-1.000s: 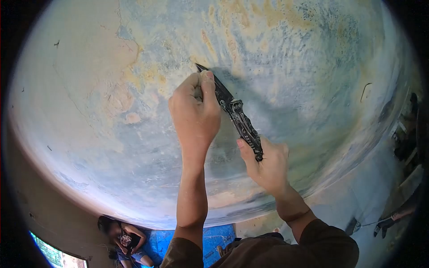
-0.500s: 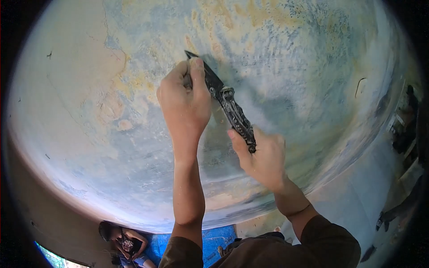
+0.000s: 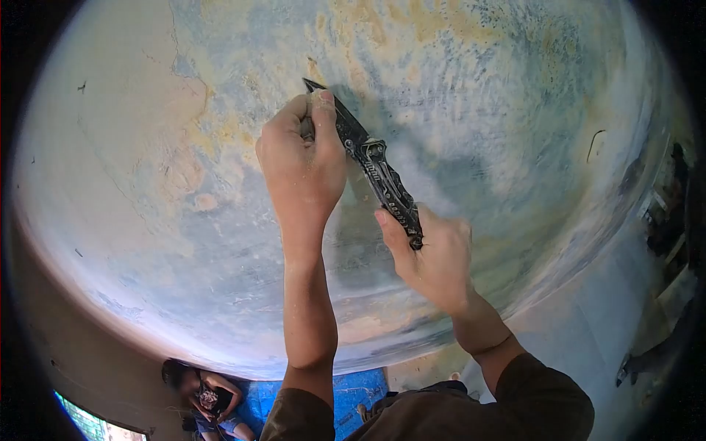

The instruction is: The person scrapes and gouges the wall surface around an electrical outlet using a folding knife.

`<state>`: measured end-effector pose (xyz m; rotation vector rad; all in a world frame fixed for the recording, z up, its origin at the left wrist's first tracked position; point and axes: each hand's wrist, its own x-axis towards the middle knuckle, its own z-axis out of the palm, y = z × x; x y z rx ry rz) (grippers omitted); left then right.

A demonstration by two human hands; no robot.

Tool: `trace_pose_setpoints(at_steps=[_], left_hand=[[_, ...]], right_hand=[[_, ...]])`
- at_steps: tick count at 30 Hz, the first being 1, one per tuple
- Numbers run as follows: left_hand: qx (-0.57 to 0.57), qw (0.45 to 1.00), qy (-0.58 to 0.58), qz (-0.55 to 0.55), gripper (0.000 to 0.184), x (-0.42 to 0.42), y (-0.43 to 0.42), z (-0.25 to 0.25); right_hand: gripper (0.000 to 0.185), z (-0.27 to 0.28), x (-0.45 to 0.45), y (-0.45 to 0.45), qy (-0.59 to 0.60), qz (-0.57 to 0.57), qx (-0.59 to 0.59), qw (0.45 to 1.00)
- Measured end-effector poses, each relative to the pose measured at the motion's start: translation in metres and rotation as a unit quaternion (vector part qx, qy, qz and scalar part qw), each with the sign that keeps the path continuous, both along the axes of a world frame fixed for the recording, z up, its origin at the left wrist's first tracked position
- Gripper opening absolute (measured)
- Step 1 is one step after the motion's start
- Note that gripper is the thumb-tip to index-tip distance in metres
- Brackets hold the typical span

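Note:
A black folding knife slants across a painted, mottled wall, its pointed blade at the upper left. My left hand pinches the blade between thumb and fingers close to the tip. The lower end of the ornate handle is gripped by my right hand. The tip lies at or very near the wall surface, just below a small dark mark; whether it touches cannot be made out. Both hands look dusty.
At the lower left a person sits near a blue sheet. A thin curved hook-like thing shows on the wall at the right. Dark objects and part of another person's limb are at the far right.
Over the last second both hands and the knife have shifted up and left in view, partly with the camera's movement. The small dark mark above the tip now shows clearly. Both grips look the same.

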<state>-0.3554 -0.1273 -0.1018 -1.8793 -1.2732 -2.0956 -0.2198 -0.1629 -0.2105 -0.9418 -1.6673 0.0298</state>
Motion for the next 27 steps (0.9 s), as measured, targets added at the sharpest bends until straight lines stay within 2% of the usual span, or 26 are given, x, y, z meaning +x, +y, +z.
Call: trace_pose_setpoints(at_steps=[3, 7, 9, 12, 15, 19, 27], left_hand=[[0.011, 1.0, 0.012, 0.001, 0.036, -0.002, 0.008, 0.012], [0.02, 1.0, 0.01, -0.006, 0.036, 0.002, 0.009, 0.032], [0.033, 0.999, 0.015, 0.004, 0.037, 0.002, 0.009, 0.029], [0.04, 0.997, 0.048, 0.043, 0.033, 0.006, -0.003, 0.004], [0.036, 0.999, 0.031, 0.012, 0.029, 0.011, -0.006, -0.024], [0.018, 0.998, 0.056, 0.018, 0.026, 0.016, -0.007, -0.028], [0.009, 0.998, 0.06, -0.005, 0.03, 0.029, 0.003, 0.011]], right_hand=[[0.048, 0.012, -0.002, 0.012, 0.047, 0.009, 0.072, 0.996], [0.046, 0.029, -0.002, 0.014, 0.049, 0.002, 0.085, 0.995], [0.045, 0.029, -0.002, 0.011, 0.056, 0.014, 0.078, 0.995], [0.032, 0.011, -0.001, -0.007, 0.041, 0.023, 0.03, 0.998], [0.032, -0.017, 0.006, -0.011, 0.023, 0.016, -0.011, 1.0], [0.041, -0.03, 0.004, -0.006, 0.067, 0.013, 0.011, 0.998], [0.039, 0.006, 0.013, -0.001, 0.085, -0.025, 0.021, 0.996]])
